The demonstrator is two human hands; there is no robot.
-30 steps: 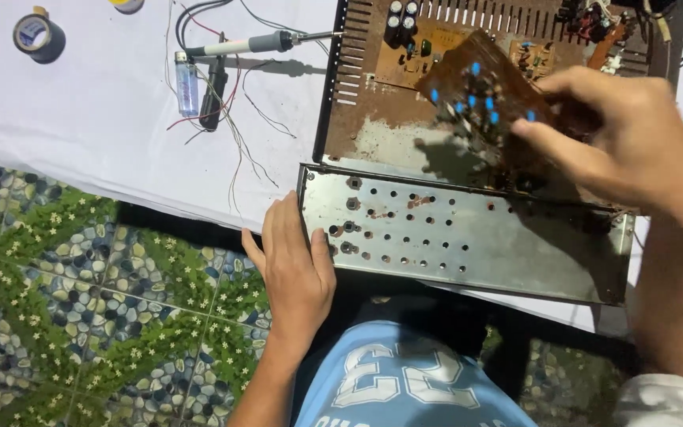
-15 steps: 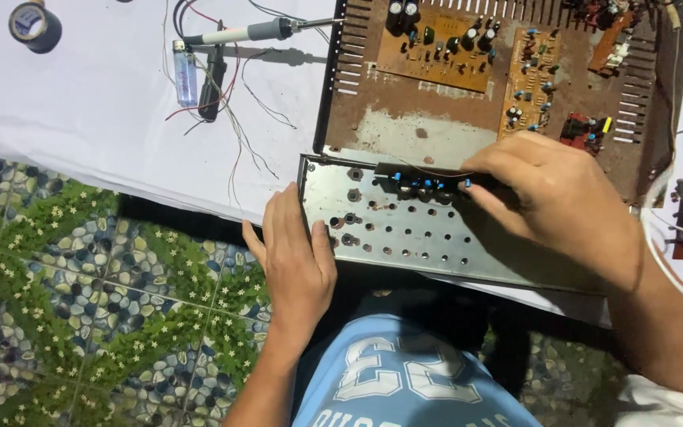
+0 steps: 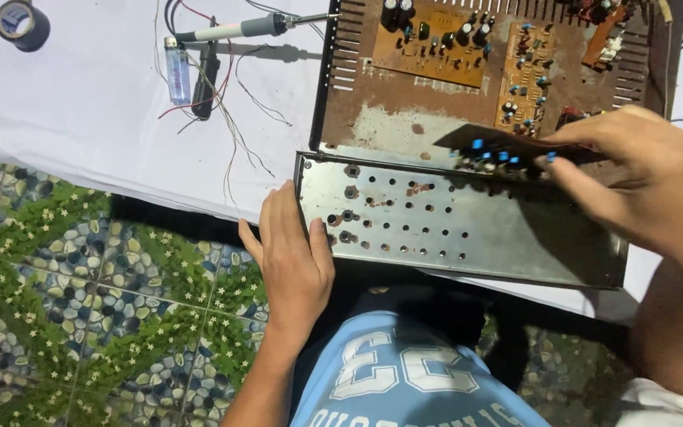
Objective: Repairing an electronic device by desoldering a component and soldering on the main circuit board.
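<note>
Hands: left hand (image 3: 292,255) flat at panel (image 3: 468,229) edge | right hand (image 3: 642,178) pinching circuit board (image 3: 507,149)

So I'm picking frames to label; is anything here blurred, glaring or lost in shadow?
Head view: sharp on the metal chassis and left hand; the right hand and its small circuit board look slightly motion-soft; the soldering iron casts a crisp shadow on the white cloth; deep shadow below the chassis.

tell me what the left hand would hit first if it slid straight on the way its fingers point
Probably nothing soon: the left hand rests against the perforated metal panel's left edge, fingers pointing up-screen over the white cloth. Loose thin wires lie further along, roughly in line.
</note>
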